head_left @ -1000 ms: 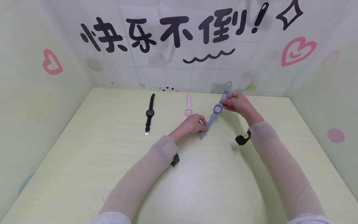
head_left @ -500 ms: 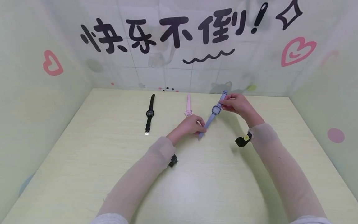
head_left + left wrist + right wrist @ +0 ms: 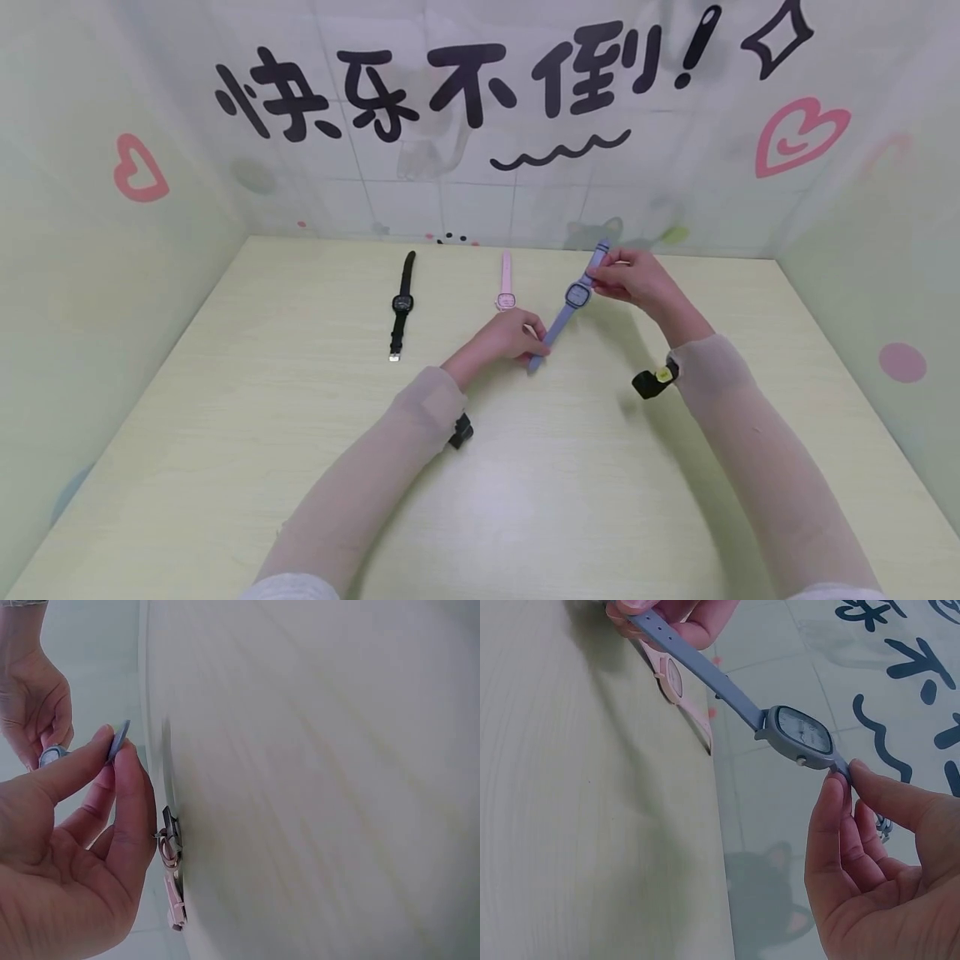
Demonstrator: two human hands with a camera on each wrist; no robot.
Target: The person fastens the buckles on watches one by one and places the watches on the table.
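Observation:
A blue-grey wristwatch [image 3: 577,295] is stretched at a slant between both hands, raised off the table. My left hand [image 3: 512,335] pinches the lower end of its strap between thumb and fingers. On the other side, my right hand [image 3: 639,283] pinches the strap just above the watch case. The right wrist view shows the pale square dial of the blue-grey watch [image 3: 802,733] and the holes in its strap. A pink wristwatch [image 3: 506,292] lies flat behind my left hand, its lower part hidden. Farther left, a black wristwatch [image 3: 402,303] lies straightened out.
The pale wooden table [image 3: 300,433] meets a printed back wall [image 3: 480,200] with large black characters. Side walls stand at left and right. Small black cameras [image 3: 654,380] are strapped to both wrists.
Both hands and the blue-grey watch have shifted slightly left; its lower strap end has moved a little more than the top. The pink and black watches have stayed put.

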